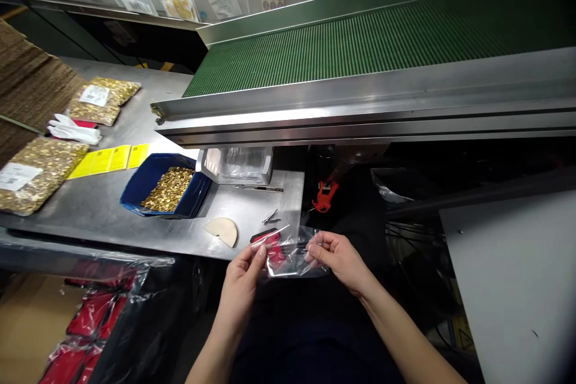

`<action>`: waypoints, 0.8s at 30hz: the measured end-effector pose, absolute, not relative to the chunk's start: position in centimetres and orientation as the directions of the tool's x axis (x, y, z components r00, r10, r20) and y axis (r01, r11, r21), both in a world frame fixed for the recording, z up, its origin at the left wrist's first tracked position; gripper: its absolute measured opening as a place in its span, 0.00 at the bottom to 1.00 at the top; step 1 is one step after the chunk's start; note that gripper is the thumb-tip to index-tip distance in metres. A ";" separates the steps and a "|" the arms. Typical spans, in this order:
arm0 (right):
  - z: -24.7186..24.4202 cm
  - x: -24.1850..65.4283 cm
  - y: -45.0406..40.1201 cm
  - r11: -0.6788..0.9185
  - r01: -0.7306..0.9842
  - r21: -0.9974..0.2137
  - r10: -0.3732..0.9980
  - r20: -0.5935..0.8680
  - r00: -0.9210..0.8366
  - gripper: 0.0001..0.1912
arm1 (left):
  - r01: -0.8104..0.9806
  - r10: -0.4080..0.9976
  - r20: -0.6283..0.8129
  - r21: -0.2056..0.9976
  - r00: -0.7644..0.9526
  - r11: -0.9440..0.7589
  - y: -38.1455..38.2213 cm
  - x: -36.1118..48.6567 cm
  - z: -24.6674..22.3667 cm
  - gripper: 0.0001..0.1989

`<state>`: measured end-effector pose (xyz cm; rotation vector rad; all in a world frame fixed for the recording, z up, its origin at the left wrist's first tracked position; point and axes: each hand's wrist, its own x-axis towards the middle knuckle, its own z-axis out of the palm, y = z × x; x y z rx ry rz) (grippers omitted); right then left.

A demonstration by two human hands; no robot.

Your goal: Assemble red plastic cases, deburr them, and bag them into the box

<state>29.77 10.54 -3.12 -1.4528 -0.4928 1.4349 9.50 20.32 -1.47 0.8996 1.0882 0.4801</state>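
A clear plastic bag (297,264) is stretched between my two hands at the front edge of the metal table. My left hand (245,273) pinches its left end, where a red and black item (274,250) shows; whether that item is inside or behind the film is unclear. The bag's right end is held in the closed fingers of my right hand (335,255). Just beyond lie small metal tweezers (270,217) and a cream disc with a notch (224,231). Small gold pieces (170,189) fill part of a blue bin (139,183) farther left.
A green conveyor (306,48) with metal sides crosses above the hands. Behind the tweezers sits a holder of clear bags (245,165). Bags of gold pieces (42,171), yellow labels (105,160) and white gloves (74,129) lie left. A box (38,306) holds wrapped red items.
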 end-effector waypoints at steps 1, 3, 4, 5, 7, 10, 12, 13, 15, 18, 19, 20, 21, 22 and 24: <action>-2.8 30.1 10.4 -0.423 -0.307 -0.853 0.850 -0.491 0.192 0.22 | 0.073 0.735 -0.539 0.823 0.412 0.563 20.2 9.6 -1.4 0.16; -2.2 30.8 10.2 -0.425 -0.203 -0.882 0.898 -0.439 0.031 0.22 | 0.065 0.739 -0.528 0.829 0.418 0.556 20.1 9.6 -1.3 0.14; -1.8 31.2 10.1 -0.421 -0.172 -0.891 0.907 -0.412 -0.090 0.25 | 0.069 0.728 -0.531 0.825 0.434 0.561 20.1 9.6 -1.2 0.15; -1.5 31.5 10.1 -0.420 -0.172 -0.891 0.900 -0.386 -0.203 0.29 | 0.079 0.705 -0.540 0.816 0.459 0.573 20.1 9.5 -1.2 0.16; -1.0 31.8 10.3 -0.439 -0.252 -0.863 0.878 -0.351 -0.326 0.36 | 0.111 0.634 -0.566 0.786 0.527 0.608 20.2 9.2 -0.9 0.17; -0.9 31.5 11.0 -0.465 -0.328 -0.822 0.865 -0.344 -0.364 0.36 | 0.183 0.471 -0.583 0.735 0.662 0.652 20.5 8.8 -0.3 0.18; -1.0 31.2 11.5 -0.507 -0.320 -0.800 0.838 -0.371 -0.401 0.30 | 0.223 0.380 -0.559 0.732 0.737 0.644 20.8 8.7 0.1 0.17; -1.1 31.2 11.6 -0.538 -0.315 -0.782 0.819 -0.397 -0.414 0.27 | 0.240 0.361 -0.543 0.748 0.758 0.619 20.9 8.7 0.2 0.16; -1.3 31.1 11.8 -0.588 -0.306 -0.749 0.794 -0.461 -0.395 0.22 | 0.269 0.380 -0.519 0.795 0.766 0.544 21.1 8.7 0.2 0.15; -1.6 31.1 11.7 -0.596 -0.307 -0.742 0.802 -0.526 -0.285 0.19 | 0.305 0.515 -0.507 0.851 0.691 0.428 21.3 8.6 0.0 0.14; -1.7 31.0 11.6 -0.588 -0.313 -0.745 0.808 -0.537 -0.242 0.19 | 0.314 0.615 -0.484 0.874 0.622 0.370 21.2 8.5 0.0 0.14; -1.7 30.8 11.4 -0.579 -0.313 -0.753 0.815 -0.546 -0.194 0.20 | 0.331 0.730 -0.432 0.898 0.530 0.290 20.9 8.5 0.0 0.14; -1.6 30.5 11.3 -0.569 -0.302 -0.765 0.820 -0.555 -0.141 0.20 | 0.356 0.832 -0.346 0.914 0.434 0.195 20.6 8.5 0.1 0.13; -1.4 30.2 11.1 -0.559 -0.274 -0.782 0.824 -0.561 -0.080 0.20 | 0.384 0.894 -0.258 0.917 0.365 0.108 20.2 8.6 0.3 0.12; -0.8 29.4 10.8 -0.538 -0.157 -0.828 0.834 -0.550 0.048 0.19 | 0.400 0.897 -0.210 0.915 0.389 0.041 19.1 9.2 0.8 0.09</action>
